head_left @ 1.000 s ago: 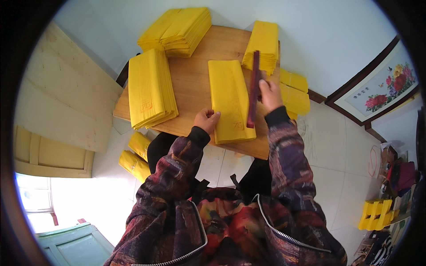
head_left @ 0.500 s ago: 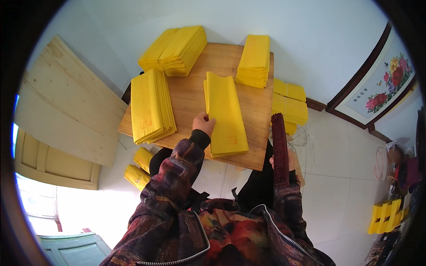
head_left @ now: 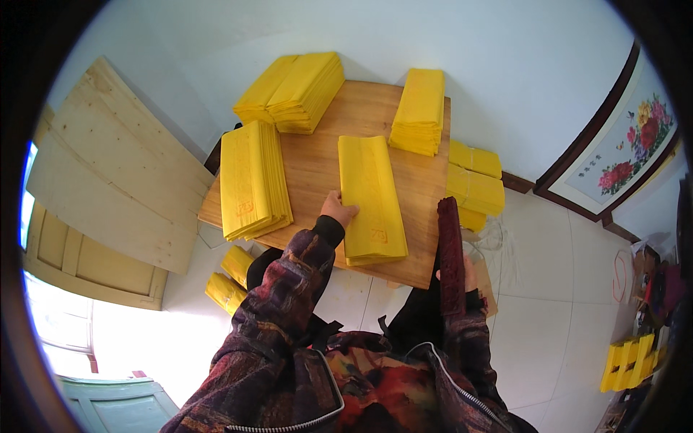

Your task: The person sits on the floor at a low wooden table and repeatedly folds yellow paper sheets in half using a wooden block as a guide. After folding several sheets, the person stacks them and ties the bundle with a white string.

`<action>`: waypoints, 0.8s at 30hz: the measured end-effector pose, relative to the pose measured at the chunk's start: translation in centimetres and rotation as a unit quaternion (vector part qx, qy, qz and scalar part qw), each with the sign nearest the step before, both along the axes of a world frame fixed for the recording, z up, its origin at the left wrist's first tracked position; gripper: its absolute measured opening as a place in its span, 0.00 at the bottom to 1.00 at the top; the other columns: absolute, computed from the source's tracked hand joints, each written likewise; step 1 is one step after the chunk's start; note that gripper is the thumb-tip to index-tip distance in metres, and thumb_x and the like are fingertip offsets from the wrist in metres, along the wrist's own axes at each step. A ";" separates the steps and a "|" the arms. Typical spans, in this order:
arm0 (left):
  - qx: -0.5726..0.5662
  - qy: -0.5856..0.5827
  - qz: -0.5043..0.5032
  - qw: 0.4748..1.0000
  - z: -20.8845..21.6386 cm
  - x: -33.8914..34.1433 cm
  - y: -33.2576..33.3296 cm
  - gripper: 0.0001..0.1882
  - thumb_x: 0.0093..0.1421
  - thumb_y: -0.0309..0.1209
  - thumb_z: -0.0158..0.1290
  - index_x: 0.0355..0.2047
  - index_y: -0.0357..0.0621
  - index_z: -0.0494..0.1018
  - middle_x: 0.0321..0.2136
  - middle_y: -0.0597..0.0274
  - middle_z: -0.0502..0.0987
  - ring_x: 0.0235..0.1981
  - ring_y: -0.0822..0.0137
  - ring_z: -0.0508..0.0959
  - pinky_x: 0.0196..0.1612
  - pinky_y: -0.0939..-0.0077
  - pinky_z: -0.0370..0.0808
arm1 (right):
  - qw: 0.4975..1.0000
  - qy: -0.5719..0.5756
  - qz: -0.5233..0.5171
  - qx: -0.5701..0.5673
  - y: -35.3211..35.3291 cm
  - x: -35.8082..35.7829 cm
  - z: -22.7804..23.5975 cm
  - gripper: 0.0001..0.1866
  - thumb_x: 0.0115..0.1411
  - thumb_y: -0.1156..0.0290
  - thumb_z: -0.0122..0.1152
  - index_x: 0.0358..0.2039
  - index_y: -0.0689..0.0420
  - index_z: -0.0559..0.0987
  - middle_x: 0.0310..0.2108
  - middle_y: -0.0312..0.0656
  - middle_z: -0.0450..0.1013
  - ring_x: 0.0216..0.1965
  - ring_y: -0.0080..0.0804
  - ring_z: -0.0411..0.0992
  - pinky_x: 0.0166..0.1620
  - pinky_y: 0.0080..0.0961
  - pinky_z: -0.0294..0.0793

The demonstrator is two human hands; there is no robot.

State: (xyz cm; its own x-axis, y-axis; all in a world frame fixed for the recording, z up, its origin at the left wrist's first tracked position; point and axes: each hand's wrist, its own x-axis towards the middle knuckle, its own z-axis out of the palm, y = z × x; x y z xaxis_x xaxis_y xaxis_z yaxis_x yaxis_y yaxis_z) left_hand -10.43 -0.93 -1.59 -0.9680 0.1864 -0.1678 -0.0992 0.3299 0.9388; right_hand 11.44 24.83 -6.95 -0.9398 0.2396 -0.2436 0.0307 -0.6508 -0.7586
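Observation:
In front of me on the wooden table lies a small pile of folded yellow paper point(head_left: 370, 187), with a red stamped mark near its near end. My left hand point(head_left: 339, 210) pinches its left edge, thumb on top; the fingers beneath are partly hidden. Off the table's right corner, my right hand point(head_left: 469, 276) is closed around a long dark red carved wooden block point(head_left: 450, 256), held upright. The block covers part of that hand. At the table's left stands a fanned stack of folded yellow paper point(head_left: 249, 180), its top sheet bearing a similar red mark.
More yellow paper stacks sit at the table's back left point(head_left: 307, 90) and back right point(head_left: 419, 108). Tied yellow bundles point(head_left: 474, 189) rest beyond the table's right edge. A plywood board point(head_left: 119, 169) leans at the left, and a framed flower picture point(head_left: 613, 151) stands against the right wall.
The paper under my left hand, its far end wavy and its sheets offset before, now lies flatter and more even. My right hand still holds the carved block. The whole view has shifted slightly.

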 end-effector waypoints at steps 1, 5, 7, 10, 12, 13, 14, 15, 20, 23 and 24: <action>-0.004 0.003 -0.009 1.000 0.1 -0.1 0.0 0.21 0.48 0.21 0.54 0.42 0.26 0.61 0.34 0.47 0.74 0.34 0.61 0.77 0.37 0.73 0.75 | 0.999 -0.005 0.006 -0.048 0.2 0.0 -0.5 0.20 0.61 0.60 0.45 0.51 0.54 0.66 0.35 0.36 0.68 0.32 0.28 0.68 0.30 0.26 0.74; 0.076 0.015 -0.013 0.997 0.2 0.0 0.3 0.21 0.48 0.17 0.52 0.43 0.29 0.61 0.36 0.50 0.74 0.34 0.63 0.76 0.36 0.74 0.75 | 0.999 0.006 0.005 0.038 1.0 0.2 -2.4 0.20 0.62 0.60 0.45 0.51 0.55 0.66 0.40 0.37 0.68 0.35 0.28 0.68 0.32 0.28 0.74; 0.150 0.036 -0.009 0.988 0.6 0.7 0.6 0.21 0.48 0.16 0.51 0.44 0.31 0.61 0.36 0.52 0.73 0.35 0.64 0.76 0.36 0.75 0.74 | 0.997 -0.028 0.015 0.076 1.3 0.1 -2.9 0.19 0.62 0.60 0.45 0.51 0.55 0.66 0.43 0.37 0.68 0.38 0.27 0.68 0.33 0.28 0.74; 0.190 0.037 -0.011 0.981 2.6 1.8 -0.1 0.21 0.49 0.14 0.49 0.45 0.33 0.60 0.37 0.55 0.73 0.37 0.66 0.75 0.38 0.76 0.73 | 0.870 0.117 -0.021 0.479 0.9 0.3 -3.0 0.19 0.63 0.56 0.44 0.45 0.58 0.68 0.36 0.40 0.70 0.34 0.29 0.70 0.34 0.28 0.73; 0.223 0.045 -0.021 0.973 4.6 2.7 -1.2 0.21 0.50 0.14 0.49 0.45 0.34 0.60 0.37 0.57 0.73 0.39 0.67 0.74 0.41 0.77 0.71 | 0.954 0.122 0.036 0.271 1.3 0.4 -2.9 0.21 0.62 0.53 0.44 0.47 0.56 0.68 0.37 0.41 0.70 0.33 0.32 0.70 0.32 0.30 0.74; 0.257 0.042 -0.023 0.965 5.8 3.0 -1.9 0.20 0.50 0.15 0.49 0.45 0.35 0.60 0.39 0.59 0.72 0.41 0.68 0.72 0.45 0.77 0.70 | 0.994 0.041 0.058 -0.082 1.7 0.6 -2.8 0.23 0.62 0.50 0.44 0.49 0.54 0.67 0.38 0.41 0.69 0.33 0.34 0.70 0.31 0.31 0.74; 0.265 0.063 -0.020 0.962 7.0 3.0 -2.9 0.21 0.50 0.15 0.49 0.45 0.36 0.60 0.40 0.60 0.71 0.42 0.68 0.72 0.46 0.77 0.69 | 0.994 0.027 0.073 -0.071 2.1 0.5 -2.8 0.24 0.61 0.49 0.43 0.49 0.53 0.67 0.38 0.41 0.69 0.33 0.34 0.70 0.30 0.31 0.74; 0.277 0.090 -0.024 0.956 8.1 3.1 -4.2 0.21 0.50 0.15 0.49 0.46 0.36 0.61 0.41 0.60 0.71 0.43 0.68 0.71 0.47 0.77 0.68 | 0.994 0.027 0.081 -0.062 2.5 0.5 -3.0 0.24 0.61 0.48 0.43 0.49 0.52 0.67 0.39 0.41 0.69 0.32 0.35 0.70 0.30 0.32 0.74; 0.294 0.114 -0.012 0.949 11.7 1.5 -14.4 0.24 0.52 0.15 0.48 0.51 0.41 0.61 0.47 0.60 0.70 0.46 0.66 0.73 0.47 0.73 0.71 | 0.995 0.006 0.072 -0.065 3.3 0.7 -3.9 0.24 0.61 0.47 0.43 0.49 0.50 0.67 0.38 0.38 0.69 0.32 0.31 0.69 0.29 0.30 0.72; 0.262 0.053 0.042 0.963 12.4 -1.2 -20.7 0.19 0.53 0.14 0.47 0.45 0.40 0.63 0.40 0.59 0.73 0.39 0.65 0.76 0.44 0.71 0.74 | 0.998 -0.006 0.043 -0.050 2.7 0.5 -3.2 0.23 0.61 0.46 0.42 0.47 0.50 0.68 0.35 0.38 0.68 0.29 0.32 0.68 0.26 0.29 0.71; 0.271 0.079 0.038 0.959 12.0 -1.8 -22.2 0.17 0.53 0.14 0.48 0.43 0.39 0.63 0.39 0.59 0.73 0.38 0.65 0.76 0.43 0.71 0.74 | 0.997 -0.026 0.020 -0.065 2.4 0.4 -2.7 0.23 0.61 0.46 0.41 0.45 0.51 0.68 0.32 0.39 0.68 0.26 0.33 0.68 0.23 0.29 0.71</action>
